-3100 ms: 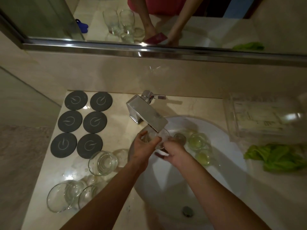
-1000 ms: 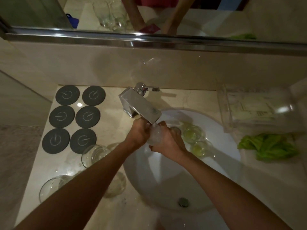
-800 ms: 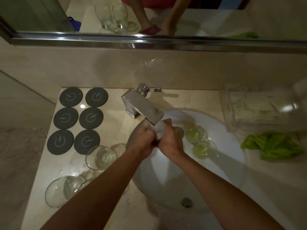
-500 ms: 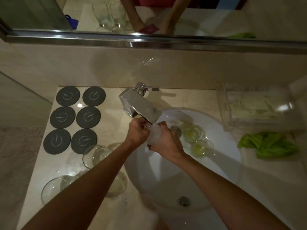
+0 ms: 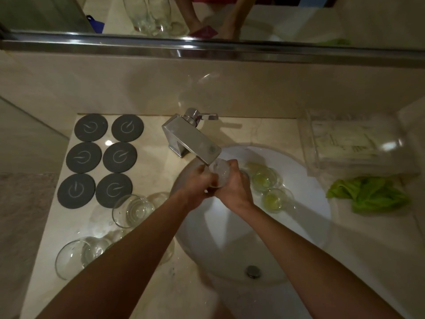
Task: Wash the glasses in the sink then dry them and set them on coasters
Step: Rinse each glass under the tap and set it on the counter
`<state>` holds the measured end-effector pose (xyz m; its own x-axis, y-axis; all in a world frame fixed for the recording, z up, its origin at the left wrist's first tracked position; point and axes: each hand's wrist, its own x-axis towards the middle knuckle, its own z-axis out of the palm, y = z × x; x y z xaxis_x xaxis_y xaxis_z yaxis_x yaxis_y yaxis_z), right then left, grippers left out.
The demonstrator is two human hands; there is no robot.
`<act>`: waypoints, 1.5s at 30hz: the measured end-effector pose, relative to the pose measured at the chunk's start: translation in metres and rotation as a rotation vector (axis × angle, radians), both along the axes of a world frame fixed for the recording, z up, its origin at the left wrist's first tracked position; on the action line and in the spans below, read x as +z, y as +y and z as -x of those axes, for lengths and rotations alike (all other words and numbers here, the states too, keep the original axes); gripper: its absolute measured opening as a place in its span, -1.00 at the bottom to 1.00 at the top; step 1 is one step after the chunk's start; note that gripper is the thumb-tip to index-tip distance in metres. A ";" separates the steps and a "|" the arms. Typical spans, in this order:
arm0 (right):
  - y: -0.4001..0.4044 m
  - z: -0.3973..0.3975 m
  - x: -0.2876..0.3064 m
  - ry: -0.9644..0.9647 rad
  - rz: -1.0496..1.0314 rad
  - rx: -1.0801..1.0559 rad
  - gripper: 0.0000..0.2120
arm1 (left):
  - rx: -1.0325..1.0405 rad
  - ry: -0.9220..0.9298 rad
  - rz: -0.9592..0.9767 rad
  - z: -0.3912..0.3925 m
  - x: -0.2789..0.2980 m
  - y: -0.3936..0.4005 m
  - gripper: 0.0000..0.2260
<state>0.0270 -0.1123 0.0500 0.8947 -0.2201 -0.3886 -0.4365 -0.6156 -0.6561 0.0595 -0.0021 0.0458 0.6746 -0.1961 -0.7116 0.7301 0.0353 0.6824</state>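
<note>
**Both hands wrapped around one glass under the tap**

So the left hand (image 5: 199, 183) and right hand (image 5: 232, 183) were pressed together over the white sink (image 5: 230, 238), fingers curled around a single glass (image 5: 220, 173) right under the lip of the chrome faucet (image 5: 190, 139). The glass sat between the two palms, left hand on its left side and right hand on its right and lower side. Its mouth pointed up and a bit away toward the spout, so the long axis ran roughly from the wrists up to the faucet, tilted. It looked foamy or wet, hard to tell which.

Room was tight up top: the spout edge was basically touching the rim of the glass. Just right of the right hand, two more glasses (image 5: 264, 180) with yellowish residue lay against the back wall of the basin, near the knuckles. The front of the bowl around the drain (image 5: 253, 271) was open.

On the counter to the left, three clear glasses (image 5: 133, 210) stood near the basin edge, partly under the left forearm. Beyond them, six dark coasters (image 5: 101, 157) in two columns with nothing on them. Over on the right, a green cloth (image 5: 370, 195) lay crumpled by a clear plastic box (image 5: 354, 143), well apart from the hands.
</note>
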 end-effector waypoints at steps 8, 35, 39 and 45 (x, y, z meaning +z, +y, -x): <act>0.004 -0.004 0.006 0.033 0.050 0.120 -0.37 | 0.134 -0.293 -0.309 -0.004 -0.009 -0.002 -0.75; -0.011 0.000 -0.010 -0.009 -0.008 0.248 -0.27 | -0.422 -0.415 -0.733 -0.008 0.011 0.002 -0.84; -0.028 -0.004 -0.005 0.054 -0.047 0.381 -0.25 | -0.380 -0.358 -0.623 -0.016 0.016 -0.002 -0.77; -0.035 -0.005 0.000 0.048 -0.003 0.378 -0.23 | -0.490 -0.337 -0.660 -0.011 0.014 -0.001 -0.84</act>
<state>0.0324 -0.1469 0.0496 0.8934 0.1229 -0.4322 -0.2094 -0.7371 -0.6425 0.0706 -0.0034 0.0603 0.8164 -0.1376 -0.5608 0.3166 -0.7055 0.6341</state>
